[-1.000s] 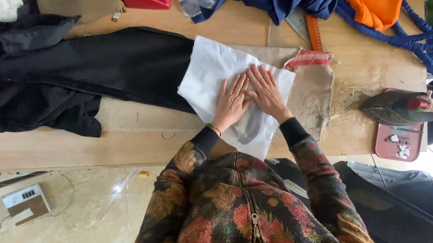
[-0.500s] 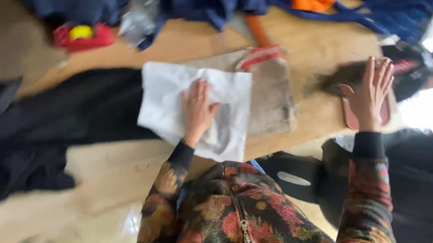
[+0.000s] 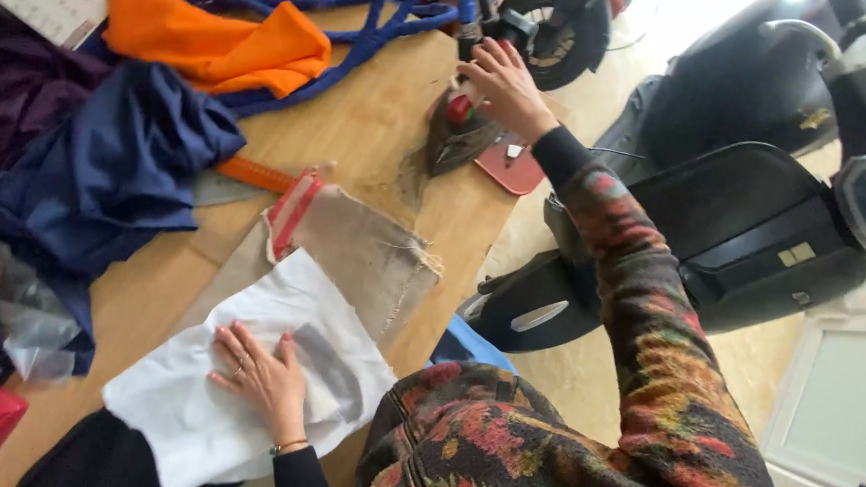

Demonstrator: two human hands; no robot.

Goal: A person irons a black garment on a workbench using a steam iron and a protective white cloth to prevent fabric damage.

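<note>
right hand (image 3: pixel 503 82) — off white cloth (image 3: pixel 244 382), now on iron (image 3: pixel 460 125) | left hand (image 3: pixel 260 373) — alone on cloth

A bare wooden surface (image 3: pixel 360 119) runs from the lower left of the frame to the top centre. On it, at lower centre, lies a white cloth (image 3: pixel 193 399) that overlaps a frayed tan cloth pad (image 3: pixel 367 255). Left of centre sits a heap of navy fabric (image 3: pixel 107 173), with orange fabric (image 3: pixel 215 40) and blue straps (image 3: pixel 366 29) in the upper left. An iron (image 3: pixel 460 135) rests on a red stand (image 3: pixel 513 163) at upper centre.
</note>
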